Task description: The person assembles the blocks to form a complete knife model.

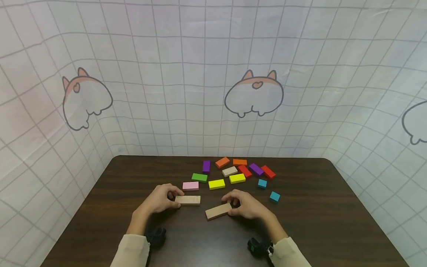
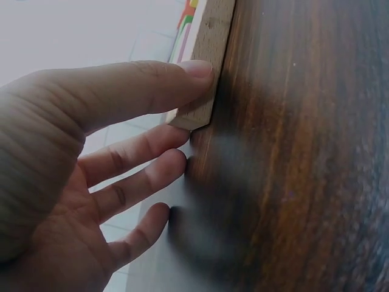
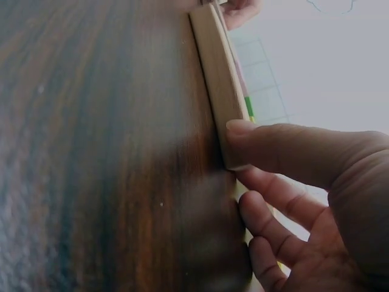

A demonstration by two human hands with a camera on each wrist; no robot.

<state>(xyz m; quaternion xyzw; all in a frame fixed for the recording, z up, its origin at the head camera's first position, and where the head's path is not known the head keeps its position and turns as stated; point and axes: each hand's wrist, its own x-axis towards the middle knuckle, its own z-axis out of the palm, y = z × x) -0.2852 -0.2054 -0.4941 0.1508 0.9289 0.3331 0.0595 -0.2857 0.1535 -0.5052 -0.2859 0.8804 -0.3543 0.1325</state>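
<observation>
Left hand [image 1: 161,199], thumb and finger pinching, holds left plank [image 1: 188,200] by its 9 o'clock end; right hand [image 1: 247,205] pinches right plank [image 1: 217,211] by its 2 o'clock end. Right plank at left plank's 4 o'clock, apart. Pink block [image 1: 190,186] at left plank's 12.
</observation>
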